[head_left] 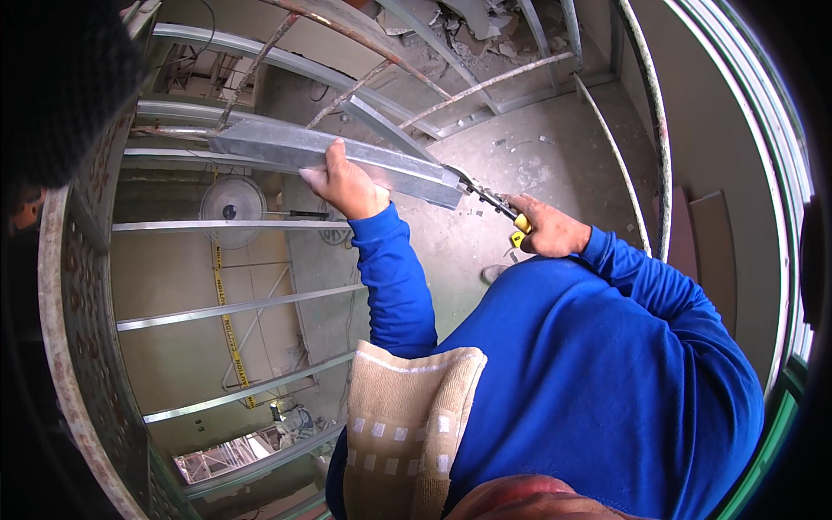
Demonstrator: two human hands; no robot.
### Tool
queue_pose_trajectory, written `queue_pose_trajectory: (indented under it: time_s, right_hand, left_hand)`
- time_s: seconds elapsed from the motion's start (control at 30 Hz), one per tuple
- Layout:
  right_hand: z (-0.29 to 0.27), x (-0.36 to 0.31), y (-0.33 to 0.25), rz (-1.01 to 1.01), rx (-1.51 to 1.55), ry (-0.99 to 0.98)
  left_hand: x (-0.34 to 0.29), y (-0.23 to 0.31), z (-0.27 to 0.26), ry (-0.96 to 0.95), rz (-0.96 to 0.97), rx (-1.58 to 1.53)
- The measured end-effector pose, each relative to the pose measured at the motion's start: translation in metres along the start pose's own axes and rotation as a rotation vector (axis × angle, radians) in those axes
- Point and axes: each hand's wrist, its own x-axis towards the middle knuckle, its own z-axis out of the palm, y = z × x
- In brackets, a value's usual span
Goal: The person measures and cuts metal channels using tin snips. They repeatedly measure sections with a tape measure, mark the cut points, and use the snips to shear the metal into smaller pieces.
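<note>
My left hand [351, 184] is closed round a galvanized metal channel [286, 146], gripping it past the middle, towards its right end. The channel stretches out to the left, its far left end beside a rusty scaffold bar. In my right hand [552, 227] is a pair of tin snips [494, 201] with dark jaws and yellow on the handles. The jaws are at the channel's right end; whether they bite into the metal cannot be made out. My fingers partly hide the handles.
Rusty scaffold pipes [654, 130] surround me, with a perforated metal plank [87, 260] at left. Metal wall studs [234, 227] run across the left side. A round fan [232, 211] and yellow caution tape [227, 321] show beyond. Rubble [459, 35] and scraps lie on the concrete floor [555, 165].
</note>
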Motion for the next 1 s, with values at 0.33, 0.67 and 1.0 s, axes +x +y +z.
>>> queue_pose_trajectory:
  time_s: [0.33, 0.67, 1.0]
  right_hand:
    - [0.0, 0.001, -0.006, 0.03, 0.099, 0.009]
    - [-0.008, -0.001, -0.012, 0.124, 0.0, 0.053]
    - [-0.021, 0.015, 0.012, 0.18, 0.637, 0.161]
  left_hand:
    - [0.001, 0.0, 0.005, -0.027, 0.0, -0.002]
    - [0.012, -0.017, -0.005, 0.103, -0.177, 0.034]
    - [0.016, -0.02, -0.017, 0.078, -0.503, -0.213]
